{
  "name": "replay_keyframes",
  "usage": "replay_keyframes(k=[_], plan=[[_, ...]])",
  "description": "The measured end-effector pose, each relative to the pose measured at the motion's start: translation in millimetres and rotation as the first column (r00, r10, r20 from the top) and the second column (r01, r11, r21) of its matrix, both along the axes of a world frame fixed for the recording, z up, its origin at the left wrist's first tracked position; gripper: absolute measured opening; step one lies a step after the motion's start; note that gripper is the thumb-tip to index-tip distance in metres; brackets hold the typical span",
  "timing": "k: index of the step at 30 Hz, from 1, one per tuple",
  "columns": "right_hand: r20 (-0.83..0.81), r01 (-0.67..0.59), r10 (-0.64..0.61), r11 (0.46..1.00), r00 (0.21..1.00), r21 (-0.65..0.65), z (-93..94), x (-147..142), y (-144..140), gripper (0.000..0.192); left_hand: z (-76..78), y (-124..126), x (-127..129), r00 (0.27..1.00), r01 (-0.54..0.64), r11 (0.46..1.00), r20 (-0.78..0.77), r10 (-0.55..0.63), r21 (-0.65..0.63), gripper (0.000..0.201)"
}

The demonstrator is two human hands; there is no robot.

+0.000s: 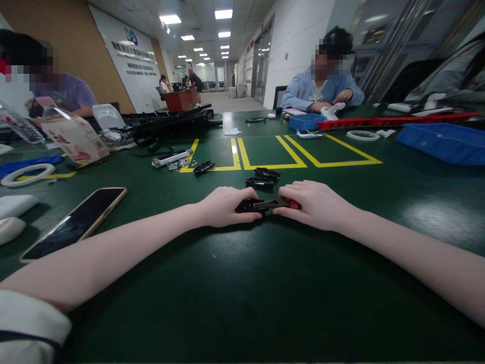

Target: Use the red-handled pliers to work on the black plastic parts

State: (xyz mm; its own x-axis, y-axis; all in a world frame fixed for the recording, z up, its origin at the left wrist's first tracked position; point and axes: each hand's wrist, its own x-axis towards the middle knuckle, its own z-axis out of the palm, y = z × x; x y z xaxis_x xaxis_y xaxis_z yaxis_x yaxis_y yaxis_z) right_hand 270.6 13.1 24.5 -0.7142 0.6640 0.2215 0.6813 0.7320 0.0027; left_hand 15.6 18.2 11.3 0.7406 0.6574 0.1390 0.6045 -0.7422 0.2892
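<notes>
My left hand (226, 206) is closed around a small black part (247, 205), with fingers and thumb on either side of it. Held in my right hand (316, 205) are pliers (273, 203) with dark metal jaws and a bit of red handle showing. The jaws point left and meet the black part; whether they grip it I cannot tell. Just beyond my hands lie two similar black parts, a nearer one (259, 182) and a farther one (267, 173). Another black part (203, 168) rests farther left by the yellow tape.
A phone (76, 222) lies left of my left forearm. Yellow tape outlines (276, 167) mark the green table (242, 303). Blue bins (443, 143), a red strip (397, 120) and white tape rolls (362, 135) lie beyond. Two people sit across the table, and part of another shows at right.
</notes>
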Motion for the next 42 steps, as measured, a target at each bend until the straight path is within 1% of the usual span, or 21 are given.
replay_keyframes(k=[7, 13, 16, 23, 28, 33, 37, 42], plan=[[0.004, 0.008, -0.008, 1.0, 1.0, 0.03, 0.5, -1.5, -2.5, 0.041, 0.8, -0.8, -0.1, 1.0, -0.002, 1.0, -0.004, 0.002, -0.003, 0.04], [0.034, -0.038, 0.035, 0.996, 0.999, 0.078, -1.6, 6.6, 7.0, 0.048, 1.7, -1.3, -0.4, 1.0, -0.002, 1.0, 0.009, 0.002, -0.015, 0.039], [0.022, -0.035, 0.033, 0.996, 0.999, 0.084, -2.9, 11.7, 10.5, 0.049, 2.1, -1.4, -0.2, 1.0, 0.001, 1.0, 0.013, -0.001, -0.027, 0.038], [0.008, -0.068, 0.067, 0.989, 0.998, 0.129, -5.5, 9.7, 4.4, 0.047, 1.6, -1.8, -0.2, 1.0, -0.002, 1.0, 0.021, 0.002, -0.011, 0.037], [-0.034, -0.055, 0.061, 0.989, 0.998, 0.134, -8.3, 7.7, 3.0, 0.045, 1.4, -2.4, 0.1, 1.0, -0.009, 1.0, 0.012, 0.009, 0.018, 0.037], [-0.063, -0.036, 0.044, 0.993, 0.997, 0.114, -9.0, 7.2, 1.6, 0.042, 2.1, -3.6, 0.8, 1.0, -0.014, 1.0, 0.005, 0.014, 0.019, 0.035], [-0.058, -0.046, 0.053, 0.993, 0.997, 0.112, -9.4, 7.0, 1.4, 0.042, 1.9, -3.8, 1.0, 1.0, -0.018, 0.999, -0.004, 0.018, 0.028, 0.035], [-0.04, -0.065, 0.071, 0.987, 0.997, 0.145, -10.3, 5.2, 1.6, 0.043, 2.0, -3.6, 0.9, 1.0, -0.018, 1.0, -0.004, 0.018, 0.024, 0.034]])
